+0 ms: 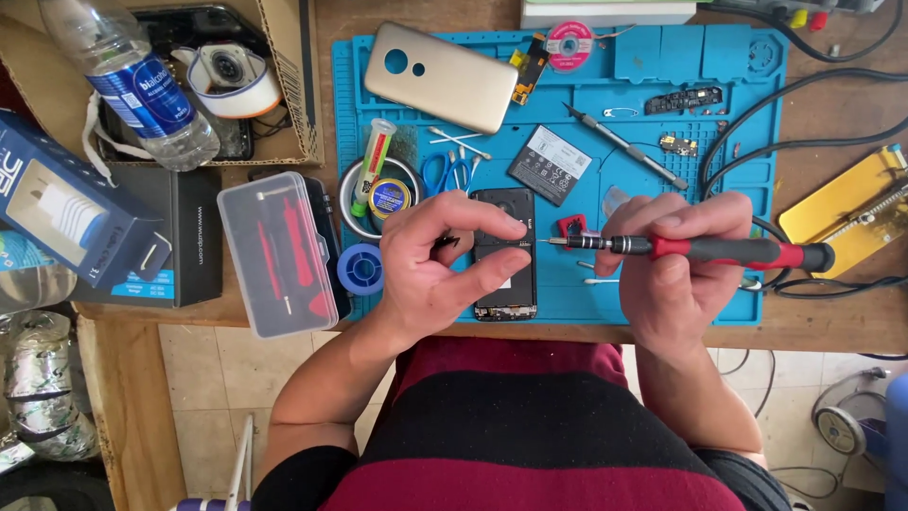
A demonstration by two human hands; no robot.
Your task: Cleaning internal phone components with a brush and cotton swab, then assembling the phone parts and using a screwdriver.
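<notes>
My right hand (673, 274) grips a red-and-black precision screwdriver (719, 251) held level, its tip pointing left. My left hand (443, 260) pinches something tiny between thumb and forefinger right at that tip; what it is cannot be made out. Under both hands an opened black phone body (505, 274) lies on the blue repair mat (719, 170). A gold phone back cover (443, 76) and a flat dark battery (551, 165) lie further up the mat.
A clear case of red-handled bits (280, 254) sits left of the mat, beside a blue solder spool (360, 269) and a round tin with a flux syringe (374, 168). A water bottle (128, 80), cardboard box, black cables (823, 142) and yellow board holder (846, 203) surround the mat.
</notes>
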